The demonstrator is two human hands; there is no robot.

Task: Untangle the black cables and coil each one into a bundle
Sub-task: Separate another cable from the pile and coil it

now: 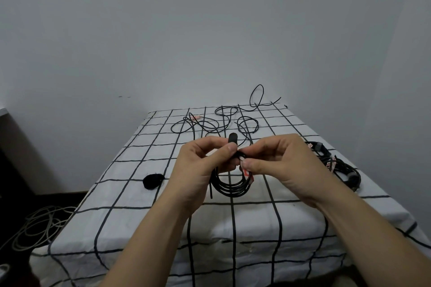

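Left hand (203,163) and right hand (277,161) pinch coiled cable (231,186), loops hanging downward.

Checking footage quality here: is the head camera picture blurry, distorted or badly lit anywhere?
Head view: dim, even light, no glare, soft shadows; wide-angle distortion bows the table edges; left hand, right hand and coiled cable look sharp; far loose cables are thin but legible.

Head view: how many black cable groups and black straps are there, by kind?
Coiled black cable bundle in left hand and right hand: 1
Bundled black cable pile, right side: 1
Loose black cable tangle, far end: 1
Black fabric straps: 2, one held, one lying at left
Total: 5
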